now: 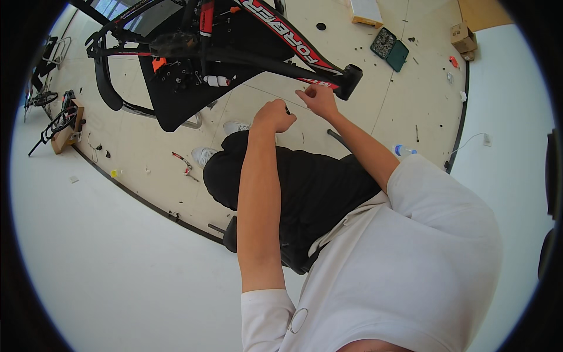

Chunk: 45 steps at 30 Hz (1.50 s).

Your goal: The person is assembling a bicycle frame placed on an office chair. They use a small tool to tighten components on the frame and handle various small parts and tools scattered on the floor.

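A black bicycle frame (234,56) with red and white markings lies across a chair with a black seat (171,114). Its head tube (350,82) points to the right. In front of it my left hand (272,117) is closed in a fist around a small dark part (287,110), mostly hidden by the fingers. My right hand (319,101) is just below the head tube, its fingers curled together toward the left hand; whatever they pinch is too small to make out. The hands are a short gap apart.
On the chair seat are loose small metal parts (182,77) and a white-and-red tube (217,81). An open green case (390,50) of small parts lies on the floor, near a cardboard box (463,38). A water bottle (404,150) is by my right arm.
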Available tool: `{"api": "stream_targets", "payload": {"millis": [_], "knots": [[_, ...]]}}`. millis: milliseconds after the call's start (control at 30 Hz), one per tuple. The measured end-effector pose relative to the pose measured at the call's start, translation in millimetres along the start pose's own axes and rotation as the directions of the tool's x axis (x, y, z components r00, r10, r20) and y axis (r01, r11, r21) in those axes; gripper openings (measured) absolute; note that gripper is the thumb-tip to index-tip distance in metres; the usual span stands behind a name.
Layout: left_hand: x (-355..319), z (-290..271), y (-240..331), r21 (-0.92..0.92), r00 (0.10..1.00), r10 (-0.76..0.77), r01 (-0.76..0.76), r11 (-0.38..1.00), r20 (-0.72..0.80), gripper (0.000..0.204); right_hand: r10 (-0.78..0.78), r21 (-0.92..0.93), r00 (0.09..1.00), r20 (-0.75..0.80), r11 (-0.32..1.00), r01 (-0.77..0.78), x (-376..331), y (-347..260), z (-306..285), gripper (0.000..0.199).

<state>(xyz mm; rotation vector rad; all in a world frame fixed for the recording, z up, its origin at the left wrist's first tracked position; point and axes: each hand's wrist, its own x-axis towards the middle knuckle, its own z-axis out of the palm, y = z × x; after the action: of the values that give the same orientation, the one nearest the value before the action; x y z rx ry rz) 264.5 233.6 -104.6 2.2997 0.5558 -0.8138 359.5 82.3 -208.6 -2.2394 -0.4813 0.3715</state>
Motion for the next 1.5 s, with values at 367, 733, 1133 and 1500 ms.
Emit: {"api": "stream_targets", "payload": {"millis": [367,733,1133,1500], "knots": [[3.9,1.6,-1.6,-0.021,1.000,0.007,-0.006,1.000,0.019,0.047,-0.089,0.033,0.987,-0.132,0.995,0.095,30.6,-13.2,3.6,0.022],[-3.8,1.1,-2.7,0.019,1.000,-0.009,0.009,1.000,-0.006,0.045,-0.061,0.007,0.986,-0.154,0.998,0.063,33.4,-13.5,5.4,0.021],[-3.4,1.9,-3.3,-0.004,1.000,-0.013,0.013,1.000,0.010,0.046,-0.044,0.023,0.990,-0.137,0.999,0.048,38.1,-12.2,5.9,0.021],[-7.7,1.8,-7.6,-0.009,1.000,-0.005,0.005,1.000,-0.022,0.046,-0.017,0.043,0.994,-0.105,0.999,0.021,36.1,-5.6,1.5,0.021]]}}
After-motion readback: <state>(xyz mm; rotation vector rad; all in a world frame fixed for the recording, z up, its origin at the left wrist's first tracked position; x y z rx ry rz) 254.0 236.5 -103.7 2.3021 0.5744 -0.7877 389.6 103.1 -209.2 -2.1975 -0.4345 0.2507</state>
